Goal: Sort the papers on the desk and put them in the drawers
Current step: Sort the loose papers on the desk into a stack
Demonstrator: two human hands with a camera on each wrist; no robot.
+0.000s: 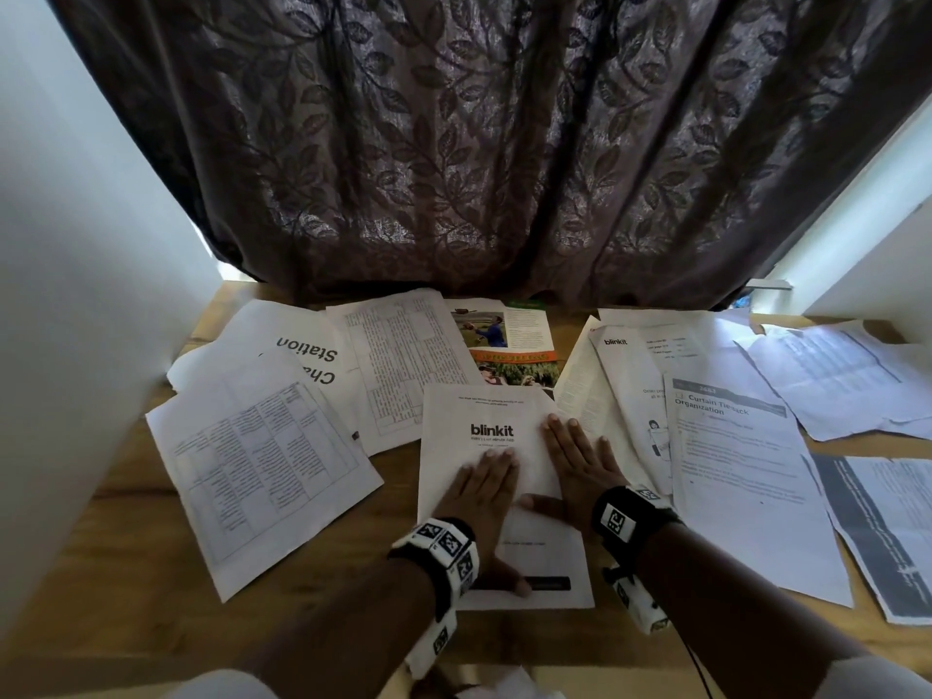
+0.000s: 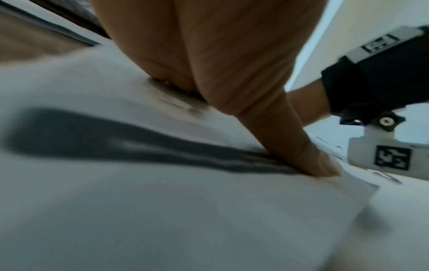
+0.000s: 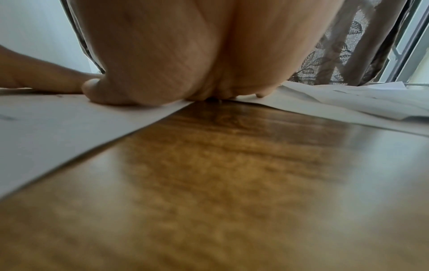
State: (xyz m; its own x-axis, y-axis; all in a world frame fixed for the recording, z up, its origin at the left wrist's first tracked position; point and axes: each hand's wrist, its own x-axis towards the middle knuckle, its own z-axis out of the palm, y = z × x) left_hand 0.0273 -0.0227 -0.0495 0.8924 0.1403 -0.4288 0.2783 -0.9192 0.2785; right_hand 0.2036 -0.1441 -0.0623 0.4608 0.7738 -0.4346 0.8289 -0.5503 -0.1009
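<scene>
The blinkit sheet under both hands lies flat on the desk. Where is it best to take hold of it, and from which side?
Probably the near right corner of the blinkit sheet, coming from the right. That edge borders bare desk with no other paper across it, as the right wrist view shows. The right hand could lift it while the left hand presses flat.

I see white printed papers [image 1: 262, 461] strewn flat and overlapping across the wooden worktop [image 1: 126, 572], a blinkit sheet [image 1: 486, 446] lying nearest its front edge.

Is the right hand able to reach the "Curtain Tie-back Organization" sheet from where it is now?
Probably yes. The right hand lies flat on the blinkit sheet, and the Curtain Tie-back sheet lies uncovered just to its right on the desk, with nothing between them.
</scene>
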